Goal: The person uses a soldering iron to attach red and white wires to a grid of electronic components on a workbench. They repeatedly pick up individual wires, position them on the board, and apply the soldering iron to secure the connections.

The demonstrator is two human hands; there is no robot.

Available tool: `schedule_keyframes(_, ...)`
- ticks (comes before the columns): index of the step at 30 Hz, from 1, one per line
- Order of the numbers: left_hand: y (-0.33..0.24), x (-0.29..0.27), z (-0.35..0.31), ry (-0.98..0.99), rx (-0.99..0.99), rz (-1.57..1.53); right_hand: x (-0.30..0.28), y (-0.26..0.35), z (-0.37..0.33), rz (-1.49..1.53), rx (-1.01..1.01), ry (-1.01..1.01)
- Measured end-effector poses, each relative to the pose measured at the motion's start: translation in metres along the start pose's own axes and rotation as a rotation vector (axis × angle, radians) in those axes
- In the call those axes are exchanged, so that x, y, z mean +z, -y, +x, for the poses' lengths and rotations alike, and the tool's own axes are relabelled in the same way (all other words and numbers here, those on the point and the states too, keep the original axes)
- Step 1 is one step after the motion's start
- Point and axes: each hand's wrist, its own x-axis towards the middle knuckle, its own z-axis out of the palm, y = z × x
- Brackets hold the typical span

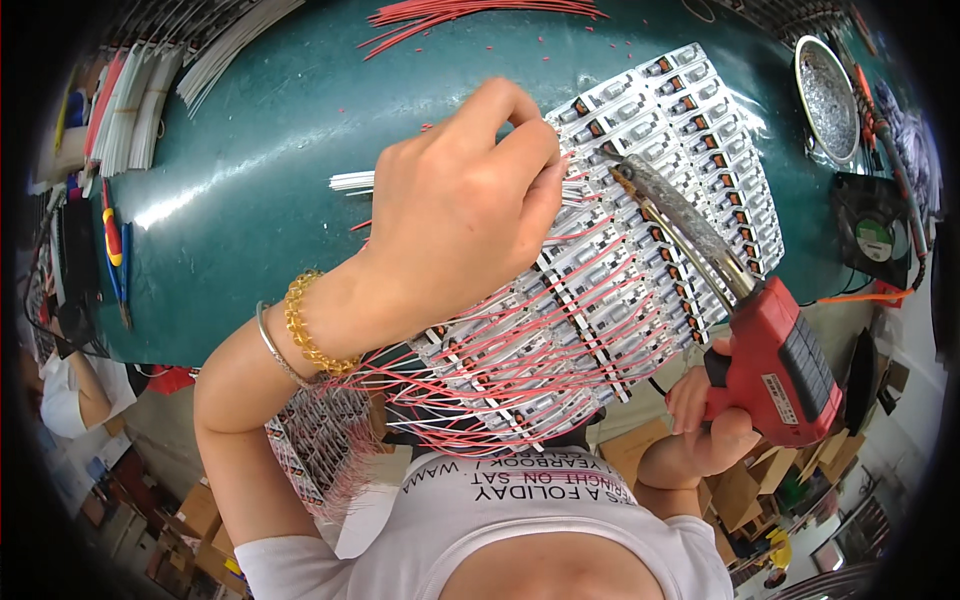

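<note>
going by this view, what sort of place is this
Probably an electronics workshop: rows of circuit boards, a pile of red wires and a soldering gun in the right hand.

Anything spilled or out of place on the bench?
Slightly untidy: small red scraps lie loose on the green tabletop, apart from the red wires at the far edge. The red and white leads also cross in a loose tangle over the nearer boards. No clear damage shows.
</note>
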Motion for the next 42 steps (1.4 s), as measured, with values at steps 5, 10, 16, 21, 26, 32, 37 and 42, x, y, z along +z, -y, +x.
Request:
schedule_keyframes(5,0.001,0.0,0.001,0.018,-0.007,-0.021,0.0,-0.001,-0.002,-0.027,0.045,-0.016)
schedule_keyframes(10,0.002,0.002,0.0,-0.002,-0.004,-0.015,0.002,0.0,-0.002,-0.103,0.046,0.037)
schedule_keyframes(16,0.0,0.001,0.001,-0.008,0.001,0.002,0.003,0.001,-0.005,-0.004,-0.002,0.006)
schedule_keyframes(21,0.0,0.002,0.001,0.002,0.003,0.002,0.004,-0.003,-0.005,0.012,-0.003,-0.012)
schedule_keyframes(26,0.0,0.0,0.001,-0.012,-0.003,-0.006,0.006,0.001,-0.005,0.021,0.016,-0.018)
schedule_keyframes(32,-0.012,-0.009,0.002,0.056,-0.072,-0.157,-0.002,0.002,-0.007,0.071,0.028,-0.009)
schedule_keyframes(37,-0.015,0.003,-0.006,0.059,-0.037,-0.041,-0.011,-0.005,-0.012,0.062,0.016,-0.001)
schedule_keyframes(42,-0.017,0.005,-0.005,0.046,-0.037,-0.018,-0.009,-0.005,-0.013,0.044,0.034,0.015)
